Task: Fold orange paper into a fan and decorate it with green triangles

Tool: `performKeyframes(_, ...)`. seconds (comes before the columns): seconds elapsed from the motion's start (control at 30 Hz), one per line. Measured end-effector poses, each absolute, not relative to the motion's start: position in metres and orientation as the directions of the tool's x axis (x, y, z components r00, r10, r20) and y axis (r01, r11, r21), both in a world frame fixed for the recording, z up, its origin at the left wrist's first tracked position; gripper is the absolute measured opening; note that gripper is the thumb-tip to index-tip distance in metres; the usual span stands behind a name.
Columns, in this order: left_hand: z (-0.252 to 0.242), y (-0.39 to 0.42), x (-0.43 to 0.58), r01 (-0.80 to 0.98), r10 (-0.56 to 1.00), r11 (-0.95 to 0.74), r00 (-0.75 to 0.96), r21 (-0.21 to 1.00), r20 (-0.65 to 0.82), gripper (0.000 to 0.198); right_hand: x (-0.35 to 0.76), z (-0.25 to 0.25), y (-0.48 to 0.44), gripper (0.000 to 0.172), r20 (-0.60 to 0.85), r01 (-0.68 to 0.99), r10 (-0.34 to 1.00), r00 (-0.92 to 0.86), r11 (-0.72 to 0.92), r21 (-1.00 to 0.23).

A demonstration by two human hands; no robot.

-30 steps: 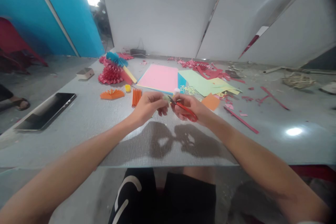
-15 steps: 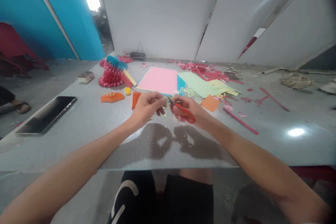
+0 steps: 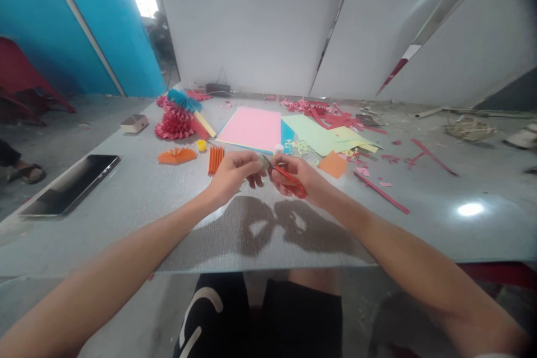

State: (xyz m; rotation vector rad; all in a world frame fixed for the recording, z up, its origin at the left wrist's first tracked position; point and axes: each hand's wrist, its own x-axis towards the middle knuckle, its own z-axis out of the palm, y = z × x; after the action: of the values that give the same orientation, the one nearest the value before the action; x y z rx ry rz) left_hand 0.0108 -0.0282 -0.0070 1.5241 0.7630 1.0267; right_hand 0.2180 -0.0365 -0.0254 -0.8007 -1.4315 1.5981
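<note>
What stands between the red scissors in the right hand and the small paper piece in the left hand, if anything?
Nothing visible stands between them. The red scissors, held in the right hand, reach the small pale paper piece pinched by the left hand.

I count two hands, my left hand and my right hand, and one pair of red scissors. On the table I count one pink sheet, one pale green sheet, one orange fan, one pleated orange bundle, one orange square, one yellow cap, one white bottle, one red paper rosette, one blue fan, two long red paper strips and one black tablet.
</note>
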Motion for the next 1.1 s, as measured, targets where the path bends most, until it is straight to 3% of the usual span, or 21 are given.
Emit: performKeyframes(1.1, -0.0149, -0.0235, 0.0097, -0.067, 0.874, -0.171, 0.449, 0.983, 0.183, 0.025, 0.2081, -0.0312, -0.0423, 0.044, 0.067, -0.183, 0.880, -0.470, -0.023, -0.983)
